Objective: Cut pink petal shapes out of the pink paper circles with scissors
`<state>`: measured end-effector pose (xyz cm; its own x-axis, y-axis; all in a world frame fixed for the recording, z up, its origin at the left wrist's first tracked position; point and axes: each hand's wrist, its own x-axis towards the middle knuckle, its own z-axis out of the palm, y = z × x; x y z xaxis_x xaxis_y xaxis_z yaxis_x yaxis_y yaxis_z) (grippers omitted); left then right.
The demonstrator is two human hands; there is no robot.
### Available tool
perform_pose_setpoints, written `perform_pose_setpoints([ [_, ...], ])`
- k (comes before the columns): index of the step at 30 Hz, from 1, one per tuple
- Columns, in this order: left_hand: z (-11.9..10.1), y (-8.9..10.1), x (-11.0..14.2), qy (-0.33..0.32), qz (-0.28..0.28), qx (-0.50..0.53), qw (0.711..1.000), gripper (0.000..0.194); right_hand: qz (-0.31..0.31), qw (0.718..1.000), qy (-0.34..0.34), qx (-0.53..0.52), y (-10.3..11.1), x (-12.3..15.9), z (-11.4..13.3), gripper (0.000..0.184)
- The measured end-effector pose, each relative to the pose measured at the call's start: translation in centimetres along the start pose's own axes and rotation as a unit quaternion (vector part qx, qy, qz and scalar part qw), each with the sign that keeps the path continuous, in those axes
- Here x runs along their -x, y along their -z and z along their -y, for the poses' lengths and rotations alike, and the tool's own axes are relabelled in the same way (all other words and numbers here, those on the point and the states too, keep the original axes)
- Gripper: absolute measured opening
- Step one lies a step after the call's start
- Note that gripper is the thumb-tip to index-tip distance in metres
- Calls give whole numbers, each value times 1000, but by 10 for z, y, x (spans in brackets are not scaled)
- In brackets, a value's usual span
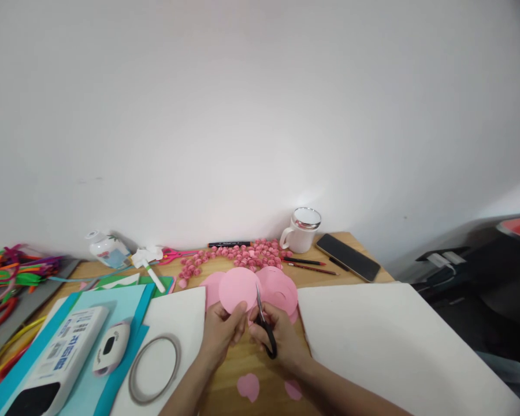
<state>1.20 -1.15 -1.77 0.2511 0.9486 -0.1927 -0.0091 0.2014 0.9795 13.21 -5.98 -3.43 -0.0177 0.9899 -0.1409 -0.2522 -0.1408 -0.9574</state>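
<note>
A round pink paper disc (237,287) is pinched between the thumb and fingers of my left hand (224,329). My right hand (281,338) grips a pair of scissors (269,337) with black handles. Their blades point up and lie along the right edge of the disc. Behind both hands, more pink paper circles (279,289) overlap on the table. Below them, two small pink paper scraps (248,386) lie on the wood, one partly beside my right forearm.
Rolled pink paper pieces (260,252) cluster near the wall, beside a white mug (301,230), pencils (311,267) and a phone (349,256). White sheets (398,341) flank my hands. At left are a tape roll (155,368), blue folders (134,323), a long white box (63,358) and coloured strips (19,271).
</note>
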Motion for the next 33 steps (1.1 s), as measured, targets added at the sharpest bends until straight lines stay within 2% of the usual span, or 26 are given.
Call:
perform_pose_setpoints([
  [4, 4, 2, -2, -7, 8, -5, 1000, 55, 10, 1000, 3, 10, 0, 1, -1, 25],
  [7, 7, 3, -4, -3, -20, -5, 1000, 56, 7, 1000, -1, 27, 0, 0, -1, 29],
  [12, 4, 0, -1, 7, -53, 7, 999, 46, -19, 998, 45, 31, 3, -4, 2, 34],
  [24, 10, 5, -7, 25, -37, -5, 999, 47, -24, 999, 43, 20, 3, -5, 1, 30],
  [33, 3, 4, -5, 2, -36, 10, 999, 50, -12, 999, 29, 8, 5, -8, -7, 27],
])
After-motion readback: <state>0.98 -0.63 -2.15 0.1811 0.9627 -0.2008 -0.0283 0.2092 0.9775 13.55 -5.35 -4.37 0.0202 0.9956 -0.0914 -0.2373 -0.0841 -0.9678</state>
